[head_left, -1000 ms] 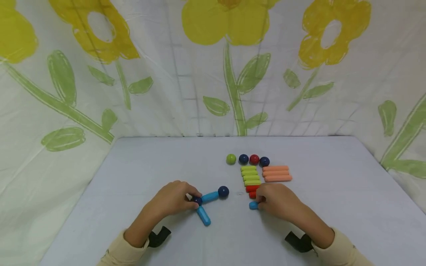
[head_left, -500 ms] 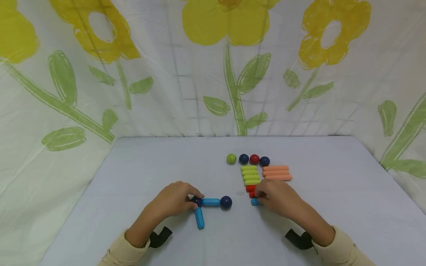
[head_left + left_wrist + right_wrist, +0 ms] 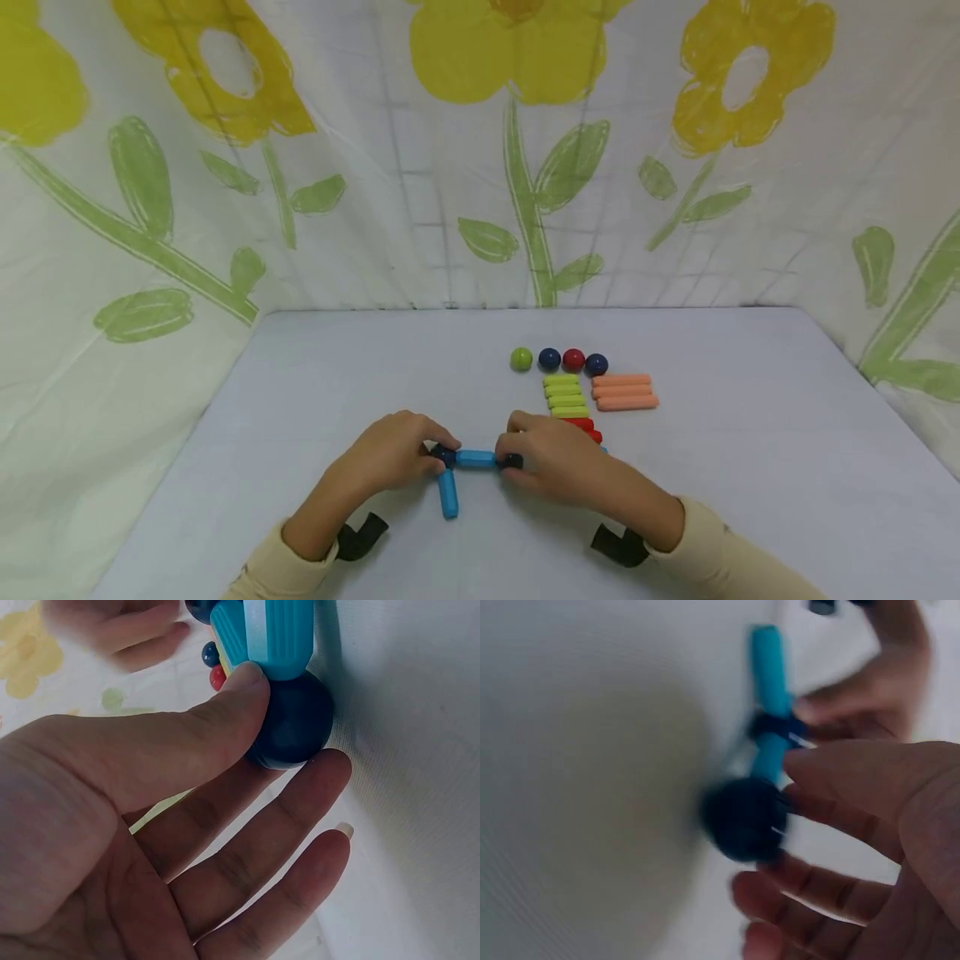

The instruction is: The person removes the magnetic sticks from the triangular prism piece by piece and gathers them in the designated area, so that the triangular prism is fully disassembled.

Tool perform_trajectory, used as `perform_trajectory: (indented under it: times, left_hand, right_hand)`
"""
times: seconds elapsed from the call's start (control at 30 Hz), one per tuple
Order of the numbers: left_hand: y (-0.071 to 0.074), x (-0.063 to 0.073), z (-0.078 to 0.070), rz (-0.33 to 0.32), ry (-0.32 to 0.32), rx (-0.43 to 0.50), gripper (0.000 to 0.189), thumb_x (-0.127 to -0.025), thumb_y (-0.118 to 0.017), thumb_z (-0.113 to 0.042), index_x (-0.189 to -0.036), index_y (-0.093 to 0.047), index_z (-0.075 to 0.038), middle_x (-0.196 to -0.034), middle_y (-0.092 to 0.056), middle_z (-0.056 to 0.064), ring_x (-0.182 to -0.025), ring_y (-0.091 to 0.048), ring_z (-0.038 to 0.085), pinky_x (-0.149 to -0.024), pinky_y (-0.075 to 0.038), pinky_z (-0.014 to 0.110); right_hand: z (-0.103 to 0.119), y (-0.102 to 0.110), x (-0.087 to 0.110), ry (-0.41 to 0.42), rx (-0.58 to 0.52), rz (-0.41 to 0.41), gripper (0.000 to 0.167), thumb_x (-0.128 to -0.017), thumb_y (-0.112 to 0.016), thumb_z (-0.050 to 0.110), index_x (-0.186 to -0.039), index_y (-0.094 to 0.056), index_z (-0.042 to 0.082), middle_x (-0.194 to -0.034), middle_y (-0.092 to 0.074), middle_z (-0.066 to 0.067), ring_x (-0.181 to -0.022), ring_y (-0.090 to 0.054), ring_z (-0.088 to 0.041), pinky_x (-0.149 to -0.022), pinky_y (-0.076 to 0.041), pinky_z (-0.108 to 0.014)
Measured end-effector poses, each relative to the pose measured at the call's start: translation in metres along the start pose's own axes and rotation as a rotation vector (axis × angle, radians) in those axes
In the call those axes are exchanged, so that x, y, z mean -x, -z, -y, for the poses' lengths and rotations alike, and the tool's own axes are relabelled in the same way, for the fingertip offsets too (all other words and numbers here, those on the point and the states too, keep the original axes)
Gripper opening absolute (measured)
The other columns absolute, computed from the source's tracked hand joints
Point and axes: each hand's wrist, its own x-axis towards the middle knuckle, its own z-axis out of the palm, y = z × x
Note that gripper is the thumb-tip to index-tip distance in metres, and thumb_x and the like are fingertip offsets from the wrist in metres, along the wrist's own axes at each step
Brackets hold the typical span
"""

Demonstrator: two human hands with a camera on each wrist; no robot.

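My left hand [image 3: 397, 450] pinches a dark blue ball [image 3: 300, 724] between thumb and fingers. From that ball one light blue rod [image 3: 476, 458] runs right and a second light blue rod [image 3: 448, 497] points toward the front edge, forming a corner. At the far end of the first rod sits another dark blue ball [image 3: 742, 821]. The thumb and fingers of my right hand [image 3: 558, 458] grip around this end ball, partly covering it in the head view; the right wrist view is blurred.
Behind lie a green ball [image 3: 521, 359], a red ball [image 3: 573, 359] and two dark blue balls in a row. Several yellow-green rods [image 3: 564, 390] and orange rods [image 3: 626, 390] lie below them. Red rods [image 3: 585, 426] are half hidden by my right hand. A flowered cloth [image 3: 337, 250] hangs behind the table.
My right hand has moved left from the blue rod beside the red rods to the end ball. The jointed piece has swung clockwise in my left hand, its rod now pointing straight right.
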Motion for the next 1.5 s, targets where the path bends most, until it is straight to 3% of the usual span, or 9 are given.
perform_trajectory:
  times: [0.13, 0.27, 0.47, 0.67, 1.0, 1.23, 1.5]
  left_hand:
    - [-0.002, -0.002, 0.002, 0.005, -0.017, 0.000, 0.026, -0.083, -0.082, -0.010, -0.109, -0.079, -0.012, -0.109, -0.074, 0.002, -0.075, -0.054, 0.010, -0.060, -0.043, 0.026]
    - [-0.004, -0.005, 0.002, 0.009, -0.021, -0.003, 0.026, -0.084, -0.082, -0.011, -0.109, -0.079, -0.013, -0.109, -0.074, 0.001, -0.072, -0.053, 0.010, -0.058, -0.041, 0.026]
    - [-0.003, -0.004, 0.001, 0.013, -0.009, -0.011, 0.025, -0.084, -0.082, -0.011, -0.109, -0.079, -0.014, -0.109, -0.074, 0.002, -0.078, -0.055, 0.010, -0.062, -0.045, 0.029]
    - [-0.002, -0.002, 0.001, 0.003, -0.011, -0.012, 0.025, -0.084, -0.081, -0.009, -0.109, -0.079, -0.012, -0.109, -0.074, 0.002, -0.076, -0.054, 0.010, -0.062, -0.045, 0.027]
    - [-0.002, -0.002, 0.002, 0.000, -0.025, -0.001, 0.025, -0.084, -0.081, -0.008, -0.109, -0.079, -0.012, -0.109, -0.074, 0.003, -0.079, -0.056, 0.011, -0.063, -0.046, 0.029]
    - [-0.001, -0.001, 0.002, 0.000, -0.015, -0.010, 0.025, -0.084, -0.081, -0.008, -0.109, -0.079, -0.012, -0.109, -0.074, 0.004, -0.084, -0.059, 0.013, -0.065, -0.047, 0.029]
    - [-0.002, -0.002, 0.003, 0.005, -0.012, 0.009, 0.025, -0.084, -0.081, -0.008, -0.109, -0.079, -0.013, -0.109, -0.074, 0.004, -0.089, -0.061, 0.014, -0.067, -0.048, 0.031]
  right_hand:
    - [0.002, -0.016, -0.007, 0.019, 0.047, 0.118, 0.015, -0.091, -0.077, 0.020, -0.106, -0.076, 0.021, -0.096, -0.059, 0.003, -0.075, -0.053, -0.005, -0.069, -0.048, -0.017]
    - [0.000, -0.011, -0.005, 0.006, 0.005, 0.106, 0.016, -0.088, -0.079, 0.016, -0.103, -0.077, 0.020, -0.096, -0.059, 0.004, -0.079, -0.055, -0.006, -0.073, -0.050, -0.019]
    - [-0.020, 0.016, 0.005, -0.065, -0.148, 0.020, 0.025, -0.089, -0.073, 0.008, -0.114, -0.072, 0.012, -0.105, -0.056, 0.004, -0.081, -0.056, -0.011, -0.071, -0.051, -0.024]
    - [-0.051, 0.042, 0.018, -0.066, -0.233, -0.120, 0.030, -0.091, -0.067, -0.001, -0.120, -0.065, 0.005, -0.116, -0.057, -0.005, -0.087, -0.059, -0.014, -0.072, -0.054, -0.025]
    - [-0.108, 0.072, 0.034, -0.218, -0.116, -0.286, 0.034, -0.086, -0.075, 0.000, -0.119, -0.064, -0.001, -0.112, -0.066, -0.015, -0.089, -0.061, -0.027, -0.075, -0.056, -0.044]
    - [-0.147, 0.074, 0.029, -0.396, -0.132, -0.231, 0.034, -0.090, -0.070, 0.000, -0.122, -0.061, -0.008, -0.116, -0.064, -0.023, -0.102, -0.061, -0.040, -0.087, -0.052, -0.054]
    - [-0.166, 0.066, 0.017, -0.497, -0.134, -0.119, 0.031, -0.091, -0.066, 0.002, -0.122, -0.062, -0.004, -0.117, -0.063, -0.023, -0.098, -0.059, -0.036, -0.087, -0.050, -0.053]
